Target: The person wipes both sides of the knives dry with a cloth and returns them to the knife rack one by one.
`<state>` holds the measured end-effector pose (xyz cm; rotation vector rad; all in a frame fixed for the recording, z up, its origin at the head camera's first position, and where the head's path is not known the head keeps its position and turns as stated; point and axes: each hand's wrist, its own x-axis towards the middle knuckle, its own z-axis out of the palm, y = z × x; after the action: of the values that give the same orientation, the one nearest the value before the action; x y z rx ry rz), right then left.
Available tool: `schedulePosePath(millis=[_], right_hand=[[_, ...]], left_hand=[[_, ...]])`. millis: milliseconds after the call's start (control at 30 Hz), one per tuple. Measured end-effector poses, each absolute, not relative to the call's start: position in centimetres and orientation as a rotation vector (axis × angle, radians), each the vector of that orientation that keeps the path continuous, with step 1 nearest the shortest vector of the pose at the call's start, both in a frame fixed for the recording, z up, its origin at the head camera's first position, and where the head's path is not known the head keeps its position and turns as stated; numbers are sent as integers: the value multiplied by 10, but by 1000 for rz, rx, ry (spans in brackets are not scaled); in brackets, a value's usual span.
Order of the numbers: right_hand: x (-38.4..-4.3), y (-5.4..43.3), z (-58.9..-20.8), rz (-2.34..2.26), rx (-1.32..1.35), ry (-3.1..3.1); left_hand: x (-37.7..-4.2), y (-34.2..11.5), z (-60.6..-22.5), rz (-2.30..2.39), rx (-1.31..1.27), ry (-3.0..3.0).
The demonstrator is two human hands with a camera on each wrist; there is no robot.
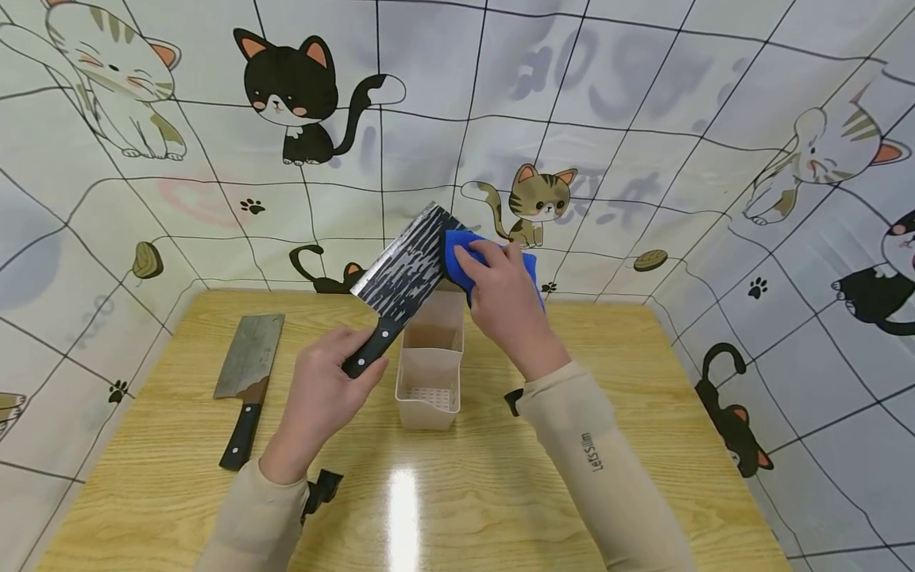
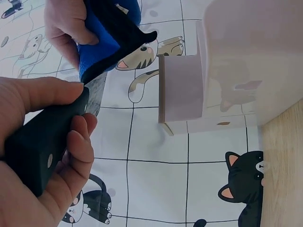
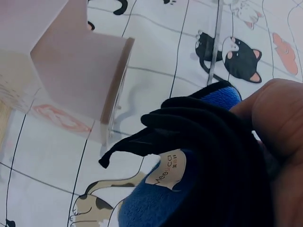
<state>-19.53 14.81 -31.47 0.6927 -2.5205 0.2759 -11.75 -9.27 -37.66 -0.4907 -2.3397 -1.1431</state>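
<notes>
My left hand (image 1: 330, 389) grips the black riveted handle of a cleaver (image 1: 407, 266), held up with its dark, silver-streaked blade slanting away. A blue cloth with black edging (image 1: 461, 258) is pinched in my right hand (image 1: 506, 306), folded over the blade's right-hand edge near the far end. In the left wrist view the fingers wrap the handle (image 2: 45, 137), and the cloth hides most of the blade. A white label (image 3: 166, 170) shows on the cloth in the right wrist view. Beneath the cleaver stands a beige two-compartment plastic holder (image 1: 429, 417).
A second cleaver (image 1: 246, 365) with a grey, brown-stained blade and black handle lies at the left of the wooden table (image 1: 472, 508). A sheet printed with cats (image 1: 429, 151) and grid lines rises behind the table and on both sides.
</notes>
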Motion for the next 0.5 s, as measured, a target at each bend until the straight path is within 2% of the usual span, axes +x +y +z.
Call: schedulePosePath(millis=[267, 500], right_hand=[[-193, 139, -312, 53, 775, -2517], [-202, 143, -307, 105, 710, -2553]], left_hand=[[-119, -91, -380, -1029, -547, -2321], [-119, -90, -384, -1002, -592, -2319]])
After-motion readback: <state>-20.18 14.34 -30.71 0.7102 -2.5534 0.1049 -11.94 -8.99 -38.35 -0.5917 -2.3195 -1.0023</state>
